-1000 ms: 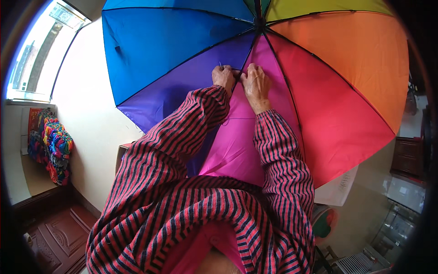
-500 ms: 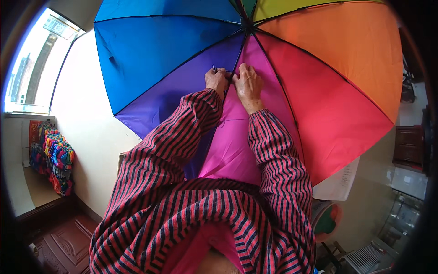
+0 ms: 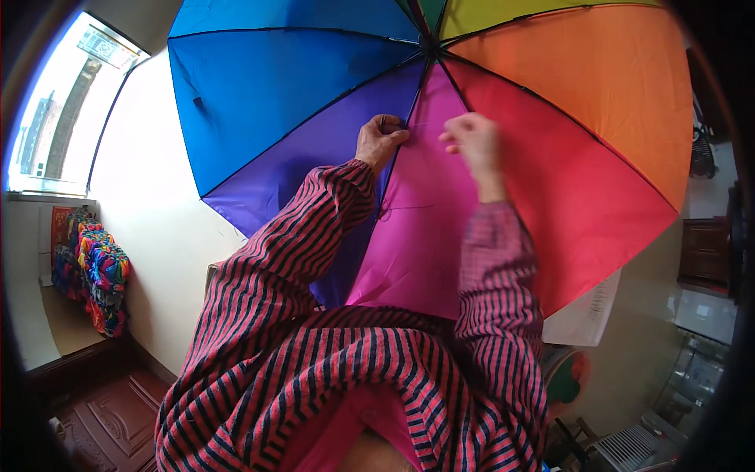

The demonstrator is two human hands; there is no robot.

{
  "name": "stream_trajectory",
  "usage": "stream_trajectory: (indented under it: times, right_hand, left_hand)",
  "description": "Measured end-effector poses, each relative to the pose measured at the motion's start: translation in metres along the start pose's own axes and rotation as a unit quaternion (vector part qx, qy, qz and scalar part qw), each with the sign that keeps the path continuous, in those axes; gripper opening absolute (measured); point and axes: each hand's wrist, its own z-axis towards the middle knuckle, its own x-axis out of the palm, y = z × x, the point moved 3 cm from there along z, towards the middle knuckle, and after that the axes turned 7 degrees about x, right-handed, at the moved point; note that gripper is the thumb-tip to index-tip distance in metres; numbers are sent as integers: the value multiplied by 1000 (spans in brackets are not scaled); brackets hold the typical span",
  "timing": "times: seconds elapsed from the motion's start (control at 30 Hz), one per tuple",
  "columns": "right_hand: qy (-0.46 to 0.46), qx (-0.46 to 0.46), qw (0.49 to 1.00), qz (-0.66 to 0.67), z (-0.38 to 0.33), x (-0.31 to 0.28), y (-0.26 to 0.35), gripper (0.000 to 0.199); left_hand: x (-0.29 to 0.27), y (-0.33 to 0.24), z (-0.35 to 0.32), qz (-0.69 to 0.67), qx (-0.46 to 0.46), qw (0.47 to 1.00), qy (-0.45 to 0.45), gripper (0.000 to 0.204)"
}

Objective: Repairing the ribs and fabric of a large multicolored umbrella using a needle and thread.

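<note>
An opened umbrella (image 3: pixel 425 252) with panels in rainbow colours spreads before me, its underside and dark ribs showing. My left hand (image 3: pixel 381 140) is closed, thumb and fingers pinching the rib (image 3: pixel 414 101) where the purple and pink panels meet. To its right, my right hand (image 3: pixel 474 141) is raised over the edge between pink and red, blurred by motion, fingers curled together. A faint thread stretches between the two hands, and the right fingertips appear to hold it. Another dark thread (image 3: pixel 409 208) lies loose across the pink panel, below the left hand.
A window (image 3: pixel 67 110) lets in light at the left. Bundles of multicoloured material (image 3: pixel 101 263) hang beneath it, above a dark red carved wooden panel (image 3: pixel 114 417). On the right are a brown cabinet (image 3: pixel 702 256), a slatted rack (image 3: pixel 629 447) and a round container (image 3: pixel 568 377).
My right hand has moved away from the rib to the right, apart from the left hand. The thin pointed thing by my left fingers no longer shows.
</note>
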Motion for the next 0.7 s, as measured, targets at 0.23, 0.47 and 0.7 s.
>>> stream_trajectory:
  times: [0.23,0.47,0.7]
  right_hand:
    - [-372,-178,723,554,-101,-273,-35,8]
    - [-276,-189,931,148,-15,-54,-12,14]
    - [-164,-197,844,-472,-3,63,-6,5]
  left_hand:
    - [-7,-3,-1,101,16,995,2,36]
    - [4,-11,-1,43,-10,999,10,27]
    - [-2,7,3,-33,-58,998,-20,23]
